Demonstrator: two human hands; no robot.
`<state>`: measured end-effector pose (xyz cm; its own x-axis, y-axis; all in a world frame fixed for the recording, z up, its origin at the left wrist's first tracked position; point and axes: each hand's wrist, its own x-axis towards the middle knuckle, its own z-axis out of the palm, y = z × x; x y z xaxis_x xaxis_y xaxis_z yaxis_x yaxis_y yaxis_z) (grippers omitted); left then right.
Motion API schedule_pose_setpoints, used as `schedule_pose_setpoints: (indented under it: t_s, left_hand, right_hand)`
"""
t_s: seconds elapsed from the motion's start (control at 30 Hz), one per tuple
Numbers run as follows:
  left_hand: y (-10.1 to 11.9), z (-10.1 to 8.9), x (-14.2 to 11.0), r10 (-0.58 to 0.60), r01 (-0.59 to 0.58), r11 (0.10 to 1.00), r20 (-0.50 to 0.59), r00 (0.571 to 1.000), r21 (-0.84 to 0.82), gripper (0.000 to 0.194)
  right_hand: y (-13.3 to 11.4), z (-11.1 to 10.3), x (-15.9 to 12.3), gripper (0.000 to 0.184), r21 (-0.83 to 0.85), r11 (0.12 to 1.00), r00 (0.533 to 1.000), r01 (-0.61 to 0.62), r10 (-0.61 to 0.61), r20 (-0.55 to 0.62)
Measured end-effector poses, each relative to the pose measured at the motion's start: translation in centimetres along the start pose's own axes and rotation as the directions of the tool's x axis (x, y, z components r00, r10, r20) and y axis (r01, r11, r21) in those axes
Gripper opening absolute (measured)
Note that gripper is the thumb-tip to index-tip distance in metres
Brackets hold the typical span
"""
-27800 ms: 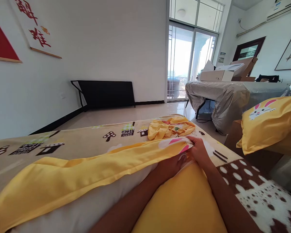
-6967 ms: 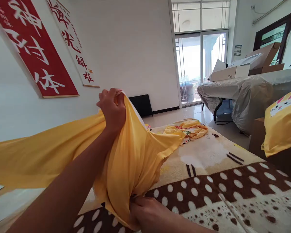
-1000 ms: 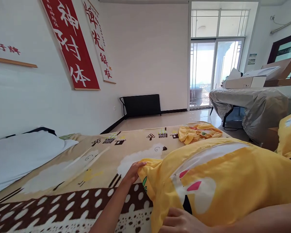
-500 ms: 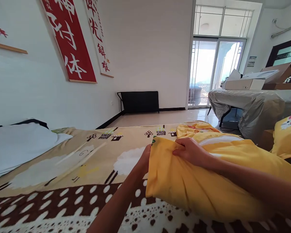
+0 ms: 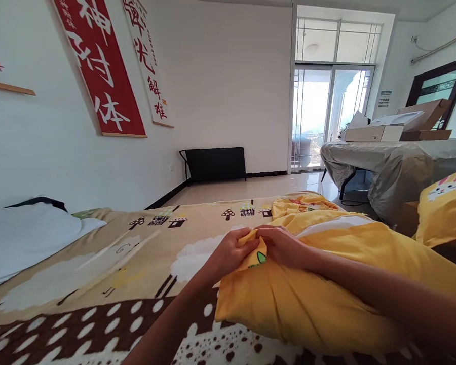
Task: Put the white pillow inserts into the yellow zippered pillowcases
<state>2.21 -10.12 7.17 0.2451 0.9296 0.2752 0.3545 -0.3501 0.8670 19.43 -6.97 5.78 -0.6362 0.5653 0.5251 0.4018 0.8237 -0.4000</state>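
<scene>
A pillow in a yellow pillowcase (image 5: 327, 299) lies across the patterned blanket (image 5: 110, 274) on the bed in front of me. My left hand (image 5: 231, 252) and my right hand (image 5: 281, 246) meet at its left end, both closed on a bunched corner of the yellow fabric. A strip of the white pillow (image 5: 336, 224) shows along the case's far edge.
A white pillow (image 5: 26, 238) lies at the bed's left. A crumpled yellow cloth (image 5: 302, 204) sits at the far edge. Another yellow rabbit pillow (image 5: 443, 205) rests at right, near a covered table (image 5: 383, 165) with cardboard boxes (image 5: 399, 126). Red banners (image 5: 99, 71) hang on the wall.
Both hands have come together and gathered the pillowcase's left corner into a bunch. Half a second ago they held that edge flat. The pillow has settled lower on the blanket.
</scene>
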Motion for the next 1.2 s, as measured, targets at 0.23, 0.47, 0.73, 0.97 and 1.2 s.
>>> schedule_pose_setpoints:
  t_s: [0.23, 0.47, 0.73, 0.97, 1.2]
  left_hand:
    - [-0.1, -0.4, -0.9, -0.064, 0.062, 0.998, 0.070, 0.995, 0.033, 0.047]
    - [-3.1, 0.2, -0.8, -0.207, 0.205, 0.977, -0.033, 0.978, -0.048, 0.049]
    - [3.7, -2.1, 3.5, 0.035, -0.032, 0.988, -0.016, 0.999, 0.152, 0.029]
    - [5.0, -9.3, 2.4, 0.129, 0.021, 0.880, -0.281, 0.951, 0.475, 0.037]
    - [-4.2, -9.1, 0.6, -0.064, 0.210, 0.935, -0.448, 0.892, 0.285, 0.031]
  right_hand:
    - [0.6, 0.7, -0.2, 0.016, -0.049, 0.983, 0.983, -0.178, 0.176, -0.046]
    - [0.2, 1.4, 0.2, 0.017, -0.066, 0.954, 0.956, -0.294, 0.292, -0.033]
    - [-1.7, -5.7, 3.3, 0.018, 0.038, 0.984, 0.972, -0.172, 0.176, -0.155]
    - [1.8, -9.9, 1.3, 0.048, -0.087, 0.996, 0.961, -0.009, 0.032, 0.273]
    - [5.9, 9.3, -3.6, 0.057, -0.160, 0.986, 0.945, 0.040, 0.014, 0.327]
